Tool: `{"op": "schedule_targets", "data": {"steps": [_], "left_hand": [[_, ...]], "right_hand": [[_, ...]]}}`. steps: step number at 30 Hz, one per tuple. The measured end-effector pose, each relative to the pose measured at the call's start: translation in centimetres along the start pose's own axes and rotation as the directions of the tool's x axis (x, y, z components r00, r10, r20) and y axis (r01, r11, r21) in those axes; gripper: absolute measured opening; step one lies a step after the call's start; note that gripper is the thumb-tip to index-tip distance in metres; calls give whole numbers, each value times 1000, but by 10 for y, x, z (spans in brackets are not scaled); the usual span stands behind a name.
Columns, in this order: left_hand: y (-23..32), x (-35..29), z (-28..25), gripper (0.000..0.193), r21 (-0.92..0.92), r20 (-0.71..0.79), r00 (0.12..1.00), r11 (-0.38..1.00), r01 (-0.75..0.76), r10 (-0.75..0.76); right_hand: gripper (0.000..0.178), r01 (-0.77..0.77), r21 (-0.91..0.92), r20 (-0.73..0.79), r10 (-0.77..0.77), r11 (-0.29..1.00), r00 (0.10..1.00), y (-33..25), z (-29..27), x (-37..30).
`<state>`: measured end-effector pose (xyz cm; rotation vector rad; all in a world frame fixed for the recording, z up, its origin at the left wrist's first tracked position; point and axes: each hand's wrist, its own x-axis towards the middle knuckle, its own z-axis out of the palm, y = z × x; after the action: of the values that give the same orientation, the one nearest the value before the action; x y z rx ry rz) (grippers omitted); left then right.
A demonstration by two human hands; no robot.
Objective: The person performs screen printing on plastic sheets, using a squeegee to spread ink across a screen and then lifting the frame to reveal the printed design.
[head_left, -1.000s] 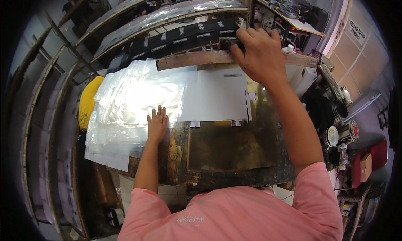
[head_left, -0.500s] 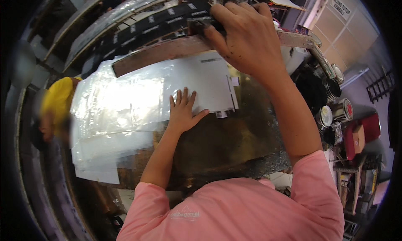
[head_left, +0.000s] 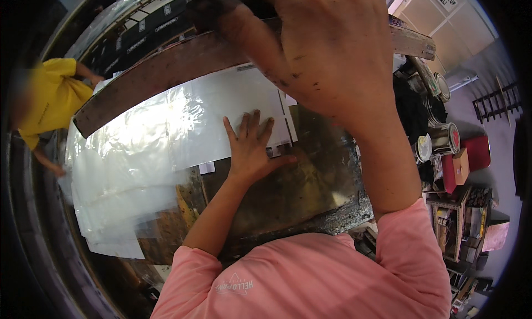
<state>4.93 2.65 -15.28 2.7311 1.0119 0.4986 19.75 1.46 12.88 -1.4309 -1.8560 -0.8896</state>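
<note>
1. The right hand (head_left: pixel 332 53) has its grip on the wooden bar (head_left: pixel 160 72), fingertips out of sight; the bar extends past it toward 8 and 3 o'clock.
2. The bar should feel stiff and fairly heavy, best held near mid-length.
3. The left hand (head_left: pixel 252 144), at the right hand's 7 o'clock, lies flat with fingers spread wide, gripping nothing.
4. Under those fingers is the white sheet (head_left: pixel 257 89), reaching toward 10 o'clock; it looks light, slippery and easily creased, best pinched by an edge.
5. Clear plastic sheets (head_left: pixel 119 164) cover the tabletop (head_left: pixel 288 191) at the left hand's 9 o'clock.
</note>
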Motion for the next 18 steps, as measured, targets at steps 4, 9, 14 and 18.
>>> {"op": "schedule_targets", "data": {"steps": [4,9,14,18], "left_hand": [[-2,-3,1,114,-1,-19,1000,1000,-18,18],[-2,-6,-2,110,6,-76,997,999,-33,34],[-9,-15,-44,82,-389,-394,901,921,15,-181],[-54,-55,-132,77,-936,-352,753,232,-266,-555]], "right_hand": [[34,-16,33,5,16,999,1000,0,2,-2],[32,16,26,-20,-15,1000,1000,-5,-1,-2],[30,-1,-30,20,2,1000,1000,1,-1,-14],[34,-5,-12,76,6,1000,997,-13,-2,-37]]}}
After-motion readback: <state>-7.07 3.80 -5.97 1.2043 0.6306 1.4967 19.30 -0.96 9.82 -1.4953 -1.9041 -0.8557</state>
